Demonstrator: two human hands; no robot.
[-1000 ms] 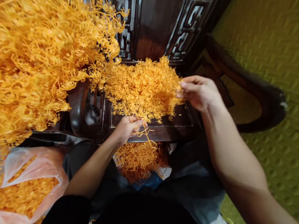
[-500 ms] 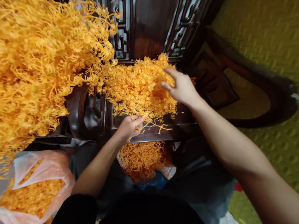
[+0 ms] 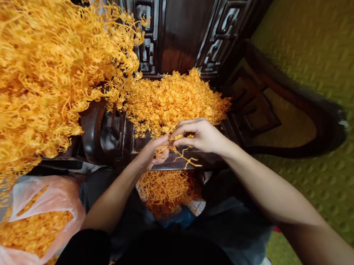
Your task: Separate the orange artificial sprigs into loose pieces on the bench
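Note:
My left hand (image 3: 155,152) is closed around an orange branched plastic stem (image 3: 187,157), whose thin bare twigs stick out to the right below my fingers. Against it, my right hand (image 3: 199,134) pinches a small orange flower piece (image 3: 182,136) between thumb and fingers; the exact contact is partly hidden. Both hands meet over the front edge of a dark wooden seat (image 3: 213,156). Just behind them on the seat lies a heap of small orange plastic flower pieces (image 3: 175,97).
A large mass of orange flowered sprays (image 3: 40,72) fills the left. Below it sits a translucent plastic bag (image 3: 64,196) with orange pieces. Bare orange stems (image 3: 165,189) are bunched between the knees. A carved chair back (image 3: 178,22) and curved armrest (image 3: 304,147) bound the seat.
My right hand has come down from the heap toward my left hand and closed its fingers at the stem. The left hand stays in nearly the same place, holding the stem.

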